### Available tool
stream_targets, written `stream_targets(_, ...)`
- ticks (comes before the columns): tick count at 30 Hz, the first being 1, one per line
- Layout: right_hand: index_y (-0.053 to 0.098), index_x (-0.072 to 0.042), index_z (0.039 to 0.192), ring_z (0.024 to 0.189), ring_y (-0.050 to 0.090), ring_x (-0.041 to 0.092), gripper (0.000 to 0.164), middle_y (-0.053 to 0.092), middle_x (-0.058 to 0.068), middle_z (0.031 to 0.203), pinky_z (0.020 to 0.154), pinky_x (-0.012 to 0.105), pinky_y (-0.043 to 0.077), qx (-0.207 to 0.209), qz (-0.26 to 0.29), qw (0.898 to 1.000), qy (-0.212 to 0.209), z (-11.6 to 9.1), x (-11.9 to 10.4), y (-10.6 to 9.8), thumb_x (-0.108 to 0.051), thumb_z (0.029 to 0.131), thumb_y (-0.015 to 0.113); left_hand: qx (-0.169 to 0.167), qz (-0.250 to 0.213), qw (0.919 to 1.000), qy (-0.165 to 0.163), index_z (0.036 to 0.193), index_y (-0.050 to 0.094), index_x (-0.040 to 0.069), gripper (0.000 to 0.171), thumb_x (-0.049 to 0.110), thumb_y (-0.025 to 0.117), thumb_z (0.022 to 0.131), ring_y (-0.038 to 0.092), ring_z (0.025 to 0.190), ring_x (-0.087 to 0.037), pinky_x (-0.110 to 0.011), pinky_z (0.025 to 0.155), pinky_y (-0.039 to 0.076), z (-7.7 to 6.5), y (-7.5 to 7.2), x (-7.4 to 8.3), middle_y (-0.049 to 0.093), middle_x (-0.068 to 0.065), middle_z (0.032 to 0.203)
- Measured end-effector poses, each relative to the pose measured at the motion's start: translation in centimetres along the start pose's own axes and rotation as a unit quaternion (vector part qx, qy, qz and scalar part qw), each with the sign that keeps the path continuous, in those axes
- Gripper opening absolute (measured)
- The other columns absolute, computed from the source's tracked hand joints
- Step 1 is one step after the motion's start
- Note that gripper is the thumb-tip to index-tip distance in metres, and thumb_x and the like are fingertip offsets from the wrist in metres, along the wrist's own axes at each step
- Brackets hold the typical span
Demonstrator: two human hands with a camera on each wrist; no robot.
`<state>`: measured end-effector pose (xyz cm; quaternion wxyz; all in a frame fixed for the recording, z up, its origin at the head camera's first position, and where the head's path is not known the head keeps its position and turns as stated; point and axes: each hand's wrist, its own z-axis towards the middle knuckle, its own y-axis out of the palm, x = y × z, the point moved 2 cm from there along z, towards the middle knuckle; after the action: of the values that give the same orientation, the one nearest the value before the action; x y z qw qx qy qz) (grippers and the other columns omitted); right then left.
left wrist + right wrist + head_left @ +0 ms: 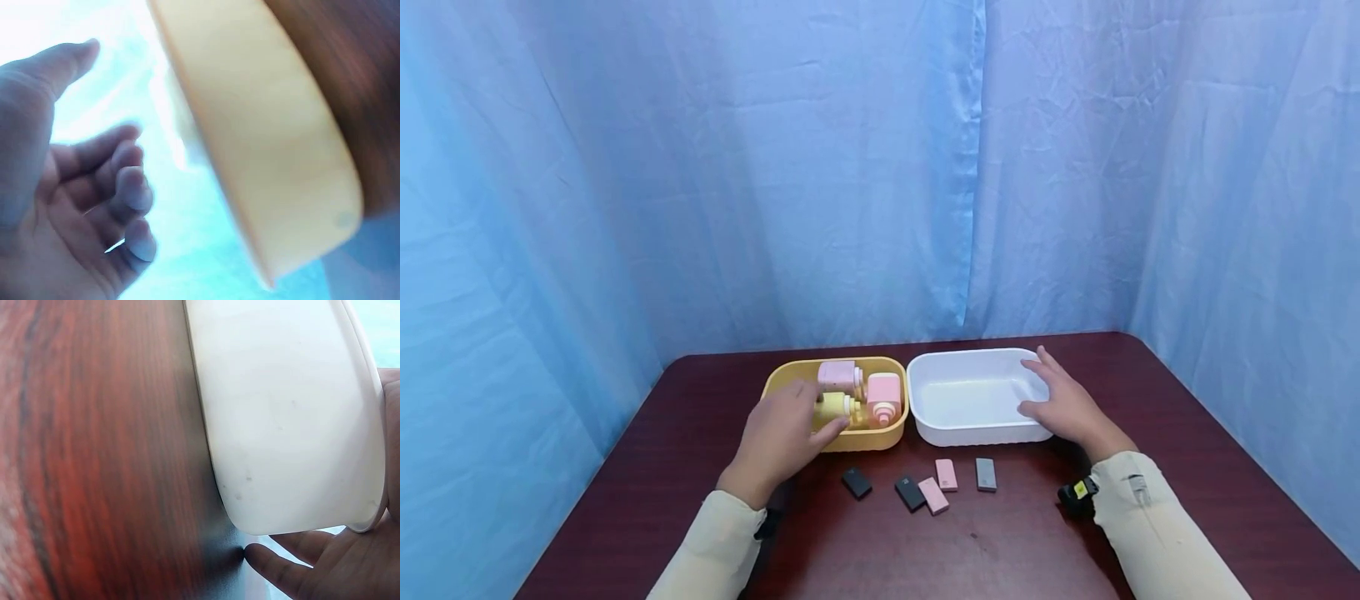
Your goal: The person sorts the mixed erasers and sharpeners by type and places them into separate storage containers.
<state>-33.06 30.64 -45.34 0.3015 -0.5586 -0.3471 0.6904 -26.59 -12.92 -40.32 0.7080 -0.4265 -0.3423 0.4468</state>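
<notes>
My L hand [782, 429] holds nothing, fingers loosely bent by yellow tub [865, 440], nr yellow btl [832, 406] lying inside; R hand [1067, 408] at R end of white tub [977, 435], can't tell if gripping; best keep L fingers soft, off rim, R light

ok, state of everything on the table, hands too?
yellow bin: upright
white bin: upright
yellow bottle: capped, lying
rear pink bottle: capped, lying
right pink bottle: cap toward person
left black block: flat
right black block: flat
rear pink block: flat
front pink block: flat
grey block: flat
left hand: loosely curled, gripping nothing
right hand: spread at white bin's end
</notes>
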Motion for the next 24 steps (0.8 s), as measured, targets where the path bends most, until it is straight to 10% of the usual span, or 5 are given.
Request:
stream_targets(5,0.040,-0.002,0.157,0.155,0.018,0.049,0.076,0.006,0.020,0.173,0.116,0.071,0.027,-0.001,0.002,1.000,-0.001,0.0,-0.2,-0.1,-0.020,0.091,0.070,-0.045,-0.001,0.9985,0.032,0.067,0.054,0.024,0.046,0.060,0.077,0.086,0.042,0.054,-0.008,-0.030,0.052,0.036,-0.5,-0.4,1.8,0.046,0.012,0.058)
stream_targets(24,0.042,-0.003,0.156,0.154,0.019,0.050,0.073,0.006,0.021,0.173,0.116,0.071,0.027,0.002,0.002,1.000,0.005,-0.1,-0.1,0.1,-0.019,0.092,0.071,-0.201,0.022,0.9779,0.051,0.060,0.056,0.024,0.048,0.057,0.086,0.076,0.045,0.053,-0.013,-0.032,0.050,0.034,-1.8,1.5,4.1,0.049,0.007,0.055)
